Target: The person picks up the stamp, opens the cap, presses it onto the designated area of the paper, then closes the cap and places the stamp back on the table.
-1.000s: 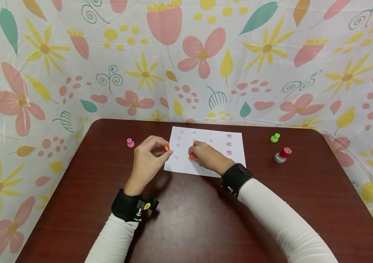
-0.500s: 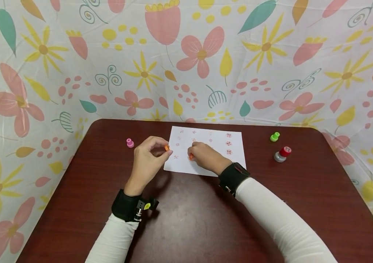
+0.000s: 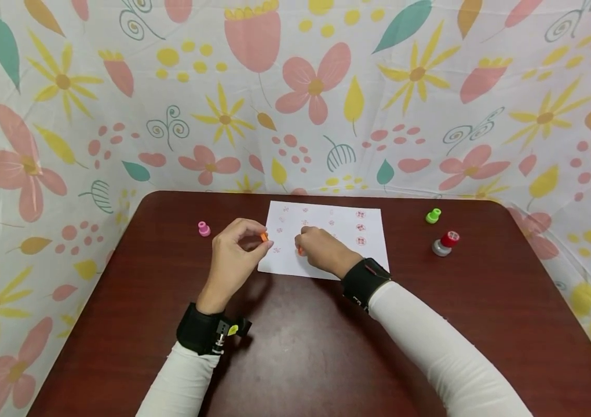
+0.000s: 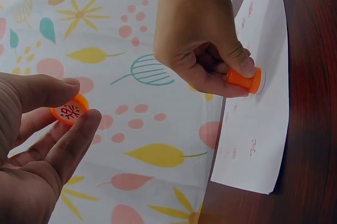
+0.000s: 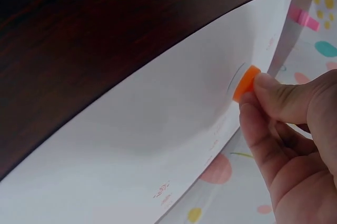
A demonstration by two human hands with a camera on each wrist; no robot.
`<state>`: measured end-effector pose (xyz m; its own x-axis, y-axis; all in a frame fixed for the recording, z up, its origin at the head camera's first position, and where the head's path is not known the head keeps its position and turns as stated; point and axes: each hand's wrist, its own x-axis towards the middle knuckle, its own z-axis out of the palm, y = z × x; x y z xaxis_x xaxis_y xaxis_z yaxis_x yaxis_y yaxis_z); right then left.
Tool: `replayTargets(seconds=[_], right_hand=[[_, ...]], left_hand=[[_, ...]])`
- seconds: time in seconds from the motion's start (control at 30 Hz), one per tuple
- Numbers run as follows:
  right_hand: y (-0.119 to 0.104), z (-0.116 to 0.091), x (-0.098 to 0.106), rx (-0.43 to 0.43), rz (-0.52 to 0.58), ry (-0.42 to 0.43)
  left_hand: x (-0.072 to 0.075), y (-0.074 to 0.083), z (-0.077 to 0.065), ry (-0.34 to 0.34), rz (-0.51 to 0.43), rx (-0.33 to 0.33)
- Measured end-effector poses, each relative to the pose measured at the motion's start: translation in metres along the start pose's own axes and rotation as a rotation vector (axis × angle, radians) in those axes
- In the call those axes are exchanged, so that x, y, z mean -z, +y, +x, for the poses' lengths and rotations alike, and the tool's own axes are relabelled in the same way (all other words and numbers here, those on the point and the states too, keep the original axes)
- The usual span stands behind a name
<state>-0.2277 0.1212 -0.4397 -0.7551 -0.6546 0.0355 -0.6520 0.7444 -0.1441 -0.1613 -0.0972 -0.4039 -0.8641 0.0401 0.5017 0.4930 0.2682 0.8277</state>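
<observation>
A white sheet of paper (image 3: 327,255) with rows of red stamped marks lies on the table. My right hand (image 3: 324,249) pinches an orange stamp (image 4: 246,80) between thumb and fingers, its base right at the paper. In the right wrist view the stamp's orange body (image 5: 246,83) shows close over the sheet. To the left, my left hand (image 3: 233,258) holds a small round orange cap (image 4: 70,110) between thumb and fingertips, beside the paper's left edge. A red pattern on a pale disc shows on the cap's face.
A pink stamp (image 3: 204,229) stands left of the paper on the dark brown table (image 3: 285,359). To the right are a green stamp (image 3: 433,216) and a larger red and grey stamp (image 3: 445,244). A flower-print cloth (image 3: 316,145) hangs behind the table.
The right hand has shifted very slightly left with the orange stamp. The left hand keeps its pinch on the cap in nearly the same place, and the head view has drifted a little.
</observation>
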Motion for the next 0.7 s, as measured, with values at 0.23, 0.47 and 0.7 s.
replayTargets(seconds=[0.23, 0.47, 0.7], right_hand=[[0.0, -0.0012, -0.0007, 0.008, -0.019, 0.013], [-0.0044, -0.0039, -0.0016, 0.053, -0.058, 0.065], [-0.001, -0.0048, -0.0017, 0.081, -0.049, 0.077]], left_hand=[[0.0017, -0.0005, 0.0007, 0.004, 0.002, -0.006], [0.0023, -0.0015, 0.0005, 0.008, -0.005, -0.009], [0.0031, -0.0021, 0.0008, 0.017, 0.006, -0.015]])
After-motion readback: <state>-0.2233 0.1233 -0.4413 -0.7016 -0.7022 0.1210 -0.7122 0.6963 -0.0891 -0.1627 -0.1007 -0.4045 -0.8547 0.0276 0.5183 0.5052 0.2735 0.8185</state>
